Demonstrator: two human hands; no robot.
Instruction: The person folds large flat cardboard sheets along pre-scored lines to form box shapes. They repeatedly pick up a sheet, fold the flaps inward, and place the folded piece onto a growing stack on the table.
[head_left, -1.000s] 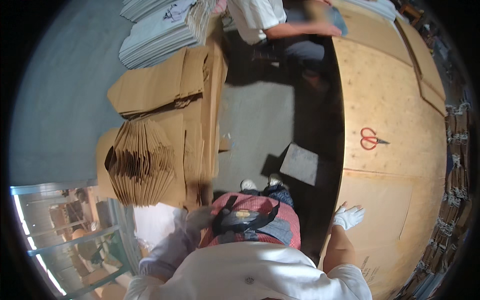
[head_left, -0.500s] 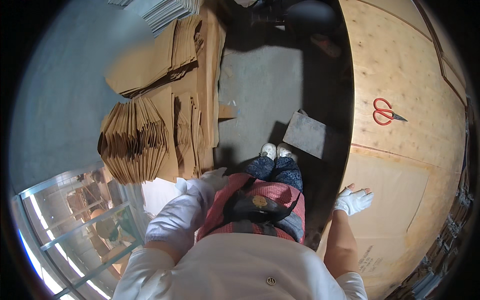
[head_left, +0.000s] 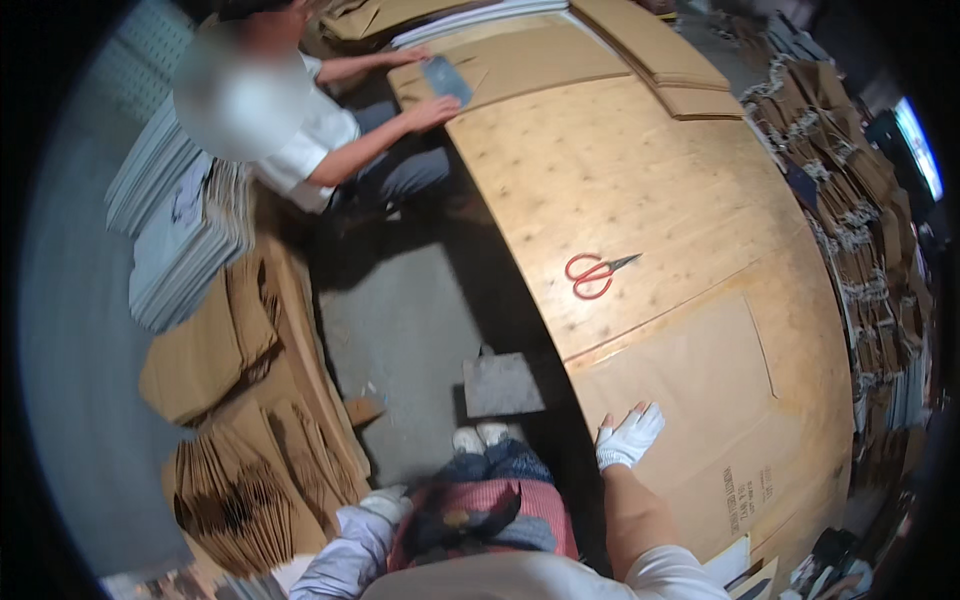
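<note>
Head view now looks farther up the table: the gloved right hand [head_left: 628, 437] stays flat, fingers open, on the brown cardboard sheet [head_left: 700, 400], while the gloved left hand [head_left: 385, 503] rests low by the paper bags [head_left: 250, 490], fingers unclear.

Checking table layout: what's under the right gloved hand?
The right hand rests flat on a brown cardboard sheet lying on the plywood table. The table beneath the sheet is covered. Red scissors lie apart, on bare wood.

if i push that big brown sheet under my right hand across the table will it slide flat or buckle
The brown sheet lies flat and thin on the wooden table, so it probably slides easily. Being wide, it likely flexes or buckles if pushed from one edge by the right hand alone. It looks light for its size.
</note>
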